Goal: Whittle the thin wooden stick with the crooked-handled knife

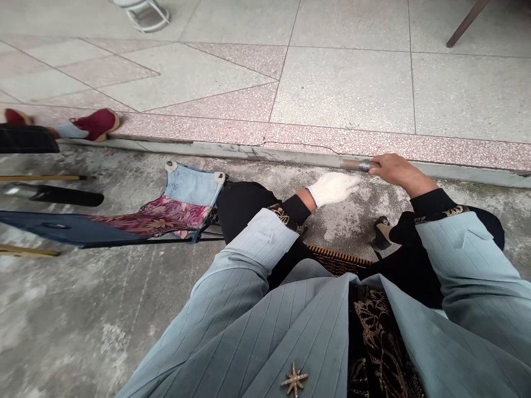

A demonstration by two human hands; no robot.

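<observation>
My right hand (394,168) is bare and closed around the wooden handle of a tool (355,164) with a metal ferrule, lying along the edge of the raised tile step (290,145). My left hand (333,188) wears a white knit glove. Its fingers are stretched out flat, pointing toward the tool, just short of it over the rough concrete floor (103,287). Whether the glove touches the tool I cannot tell. The tool's working end is hidden against the step. Both arms are in light blue pinstriped sleeves with black cuffs.
A low folding stool (124,221) with patched fabric stands at the left. Beyond it lie a dark blade (53,194) and thin sticks (41,178). A red shoe (93,124) rests on the step at far left. A black heeled shoe (381,235) shows under my right arm.
</observation>
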